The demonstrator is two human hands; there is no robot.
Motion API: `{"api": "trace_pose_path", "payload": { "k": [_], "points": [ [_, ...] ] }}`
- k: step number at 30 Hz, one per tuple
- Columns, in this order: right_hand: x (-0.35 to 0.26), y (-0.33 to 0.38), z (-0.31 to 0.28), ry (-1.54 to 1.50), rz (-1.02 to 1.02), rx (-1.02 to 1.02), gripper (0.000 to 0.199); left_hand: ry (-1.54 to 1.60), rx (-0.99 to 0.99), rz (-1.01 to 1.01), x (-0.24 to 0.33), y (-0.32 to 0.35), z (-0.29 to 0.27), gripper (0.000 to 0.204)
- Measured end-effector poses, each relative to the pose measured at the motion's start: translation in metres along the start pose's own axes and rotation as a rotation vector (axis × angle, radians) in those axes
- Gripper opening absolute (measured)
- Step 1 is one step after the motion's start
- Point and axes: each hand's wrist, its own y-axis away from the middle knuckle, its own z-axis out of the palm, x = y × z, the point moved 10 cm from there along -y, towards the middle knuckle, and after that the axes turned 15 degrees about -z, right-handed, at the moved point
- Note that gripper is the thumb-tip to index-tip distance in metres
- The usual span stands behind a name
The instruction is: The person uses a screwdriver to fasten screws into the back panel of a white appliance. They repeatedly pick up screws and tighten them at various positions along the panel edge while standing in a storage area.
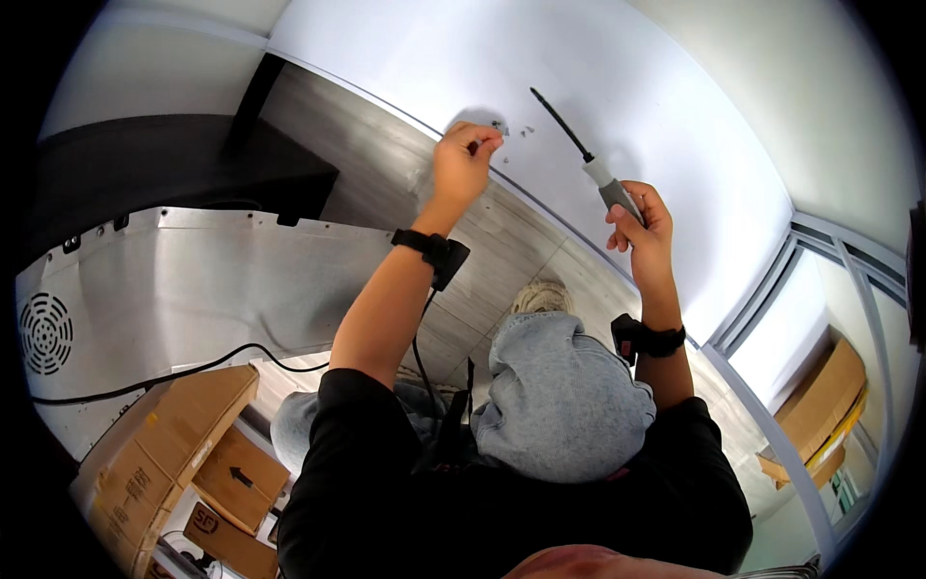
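Note:
A screwdriver (600,174) with a grey handle, a pale collar and a long dark shaft is held in my right hand (650,232). Its tip points up and to the left, above the white tabletop (714,145). My left hand (465,166) is at the near edge of that surface, thumb and forefinger pinched together. What they hold, if anything, is too small to make out. Beside those fingertips lie several tiny screws (527,130), scattered on the white surface.
A large metal panel (251,261) with a round vent stands at the left, before a black piece of furniture (164,159). A black cable (207,364) crosses it. Cardboard boxes (159,454) fill the lower left; another cardboard box (820,405) is beyond the metal frame (772,425) at right.

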Motion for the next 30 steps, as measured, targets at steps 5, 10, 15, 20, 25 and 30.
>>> {"api": "trace_pose_path", "payload": {
  "k": [5,10,15,20,25,30],
  "points": [
    [-0.024,-0.006,0.029,0.141,-0.043,-0.22,0.036,1.062,-0.252,-0.504,-0.006,0.022,-0.015,0.012],
    [-0.048,-0.018,0.078,0.17,-0.073,-0.439,0.038,1.355,-0.314,-0.415,0.009,0.045,-0.06,0.014],
    [-0.075,-0.034,0.129,0.239,-0.183,-0.626,0.036,1.331,-0.22,-0.333,0.023,0.069,-0.114,0.017],
    [-0.117,-0.037,0.193,0.295,-0.325,-0.818,0.035,1.312,-0.098,-0.235,0.03,0.103,-0.175,0.017],
    [-0.17,-0.022,0.251,0.314,-0.513,-0.983,0.035,1.265,0.056,-0.153,0.047,0.145,-0.226,0.018],
    [-0.219,0.008,0.291,0.28,-0.624,-1.055,0.035,1.267,0.116,-0.044,0.077,0.189,-0.269,0.018]
  ]
}}
